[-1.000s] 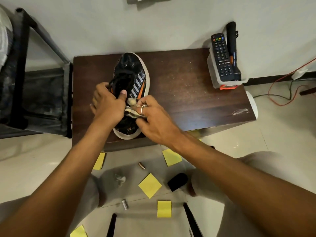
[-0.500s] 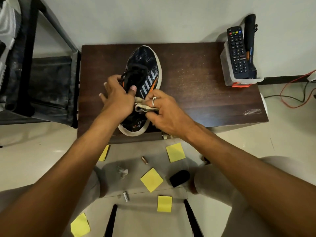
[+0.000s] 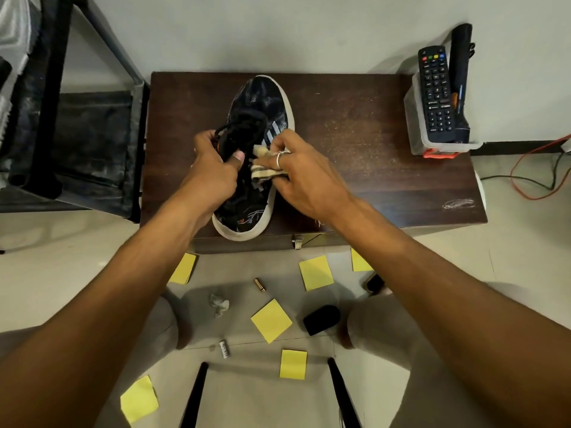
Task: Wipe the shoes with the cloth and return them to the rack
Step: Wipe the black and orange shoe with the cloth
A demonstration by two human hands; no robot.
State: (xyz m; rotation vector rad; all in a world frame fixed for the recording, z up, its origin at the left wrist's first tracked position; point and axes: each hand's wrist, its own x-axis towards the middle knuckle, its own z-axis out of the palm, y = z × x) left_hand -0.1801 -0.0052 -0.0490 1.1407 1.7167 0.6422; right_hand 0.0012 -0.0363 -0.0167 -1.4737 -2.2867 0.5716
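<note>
head view: the black mesh sneaker with a white sole and grey side stripes [image 3: 262,115] lies on the dark brown wooden table [image 3: 370,134], toe to 12 o'clock, heel at the near edge at 6 o'clock. the left hand [image 3: 213,173] grips it at the laced throat, thumb curled over the opening. the right hand [image 3: 306,180], a ring on one finger, pinches the bunched beige striped cloth [image 3: 267,173] against the shoe's 3 o'clock flank.

over the last second the cloth has crept up that flank toward the stripes, and the orange patch beside them is now covered. the left hand's hold has not altered. so the wiping looks mid-stroke along one side, with the return to the rack not yet begun.

the dark metal rack [image 3: 61,125] stands at 9 o'clock of the table, cut off by the frame. pale shapes at its top corner may be footwear, but i cannot tell. the shoe's 9 o'clock flank is hidden behind the left hand, so its cleanness is unknown. no second shoe shows.
</note>
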